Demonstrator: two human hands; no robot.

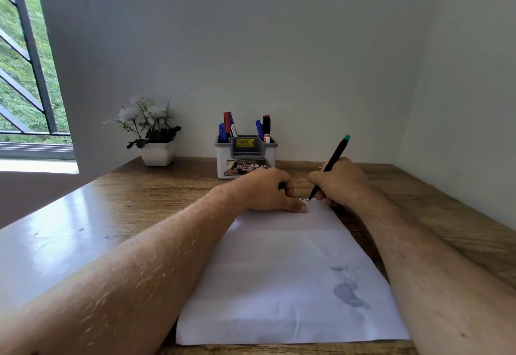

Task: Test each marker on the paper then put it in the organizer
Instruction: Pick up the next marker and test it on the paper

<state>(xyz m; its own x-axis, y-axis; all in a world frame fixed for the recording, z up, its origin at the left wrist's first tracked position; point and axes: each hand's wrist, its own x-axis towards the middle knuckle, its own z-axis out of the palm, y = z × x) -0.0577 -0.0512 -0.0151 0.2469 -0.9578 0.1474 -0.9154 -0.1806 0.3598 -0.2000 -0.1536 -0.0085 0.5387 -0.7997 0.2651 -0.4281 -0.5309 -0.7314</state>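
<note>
A white sheet of paper (287,276) lies on the wooden desk in front of me. My right hand (342,184) grips a black marker with a teal end (335,156), its tip touching the paper's far edge beside small marks. My left hand (270,190) rests on the paper's far left corner, fingers curled around something small and dark, possibly the cap. A white and grey organizer (245,156) stands just beyond my hands against the wall. Several blue, red and black markers (227,127) stand upright in it.
A white pot with white artificial flowers (155,134) sits left of the organizer at the desk's back. The wooden desk (111,215) meets walls at the back and right. A barred window (25,69) is at the far left. Grey smudges mark the paper's near right.
</note>
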